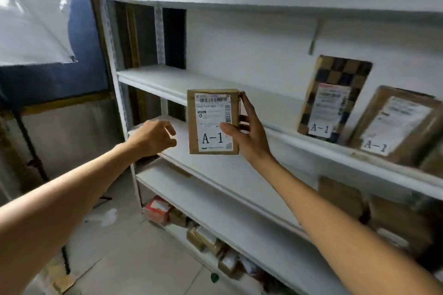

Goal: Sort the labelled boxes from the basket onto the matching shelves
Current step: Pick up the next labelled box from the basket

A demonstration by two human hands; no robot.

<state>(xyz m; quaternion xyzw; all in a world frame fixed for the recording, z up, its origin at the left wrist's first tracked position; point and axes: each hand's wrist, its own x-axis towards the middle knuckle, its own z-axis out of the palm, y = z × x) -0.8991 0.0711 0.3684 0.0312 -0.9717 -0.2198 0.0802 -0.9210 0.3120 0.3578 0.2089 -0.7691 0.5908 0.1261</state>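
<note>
My right hand [247,129] holds a small brown cardboard box [211,122] upright in front of a white shelf unit, thumb on its white label marked A-1, fingers round its right edge. My left hand [153,137] hovers just left of the box with loosely curled fingers, holding nothing and not touching it. Two other boxes labelled A-1, a checkered box [333,96] and a brown box [395,127], lean against the wall on the upper shelf [311,141] at the right. The basket is out of view.
The white shelf unit has several boards; the lower shelf [239,211] holds brown boxes [383,213] at the right. More small boxes [206,237] lie on the bottom level near the tiled floor. A blue sheet [48,79] hangs at the left.
</note>
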